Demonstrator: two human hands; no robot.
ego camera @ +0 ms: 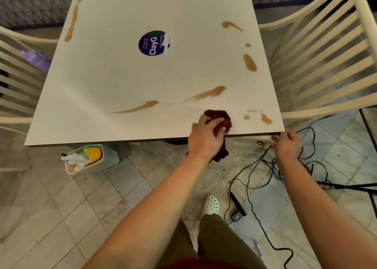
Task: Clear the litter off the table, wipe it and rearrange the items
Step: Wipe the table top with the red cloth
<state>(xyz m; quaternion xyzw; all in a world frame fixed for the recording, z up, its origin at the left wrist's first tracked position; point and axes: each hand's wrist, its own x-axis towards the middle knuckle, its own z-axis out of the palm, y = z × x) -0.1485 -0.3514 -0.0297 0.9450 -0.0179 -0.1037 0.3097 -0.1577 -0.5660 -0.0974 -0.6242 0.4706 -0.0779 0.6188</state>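
A cream square table (126, 81) carries several brown liquid smears, such as one (250, 62) near the right edge and one (212, 92) near the front. My left hand (206, 140) grips a dark red cloth (221, 119) at the table's front edge; part of the cloth hangs below the edge. My right hand (287, 144) holds the table's front right corner, thumb on top and fingers curled under. A small bin (111, 158) with crumpled paper and yellow litter stands on the floor under the front edge.
A round blue sticker (155, 43) sits mid-table. Slatted cream chairs stand at the left (16, 81) and right (326, 60); a purple bottle (37, 59) lies on the left one. Black cables (271, 166) sprawl on the tiled floor by my white shoe (212, 204).
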